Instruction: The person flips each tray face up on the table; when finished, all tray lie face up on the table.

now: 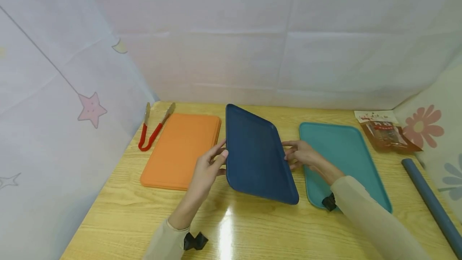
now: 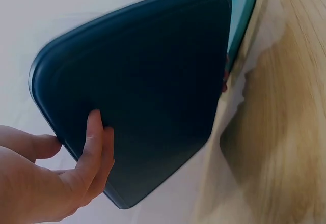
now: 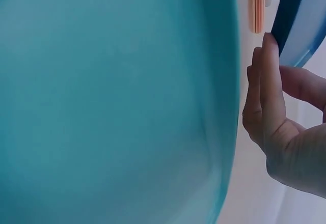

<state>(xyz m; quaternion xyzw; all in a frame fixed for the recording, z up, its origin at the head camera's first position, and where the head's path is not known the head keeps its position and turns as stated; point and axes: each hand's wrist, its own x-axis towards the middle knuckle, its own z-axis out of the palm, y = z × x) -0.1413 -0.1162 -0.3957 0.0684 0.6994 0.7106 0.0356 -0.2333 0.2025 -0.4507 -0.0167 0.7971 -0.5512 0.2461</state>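
A dark blue tray [image 1: 258, 153] is held tilted above the middle of the wooden table, its left side higher than its right. My left hand [image 1: 207, 167] grips its left edge, thumb on the rim; in the left wrist view the fingers [image 2: 94, 147] spread under the tray's underside [image 2: 153, 91]. At the opposite edge, my right hand [image 1: 301, 155] pinches the rim between thumb and fingers [image 3: 272, 81]. Just beneath the right forearm lies a teal tray [image 1: 339, 143], flat on the table. Left of the blue tray, several stacked orange trays [image 1: 182, 149] lie on the table.
Red-handled tongs [image 1: 153, 133] lie open at the back left, beside the orange stack. A brown snack packet [image 1: 386, 131] sits at the back right corner. Along the right edge runs a long grey-blue roll [image 1: 429, 196]. White cloth [image 1: 231, 43] hangs behind the table [image 1: 119, 212].
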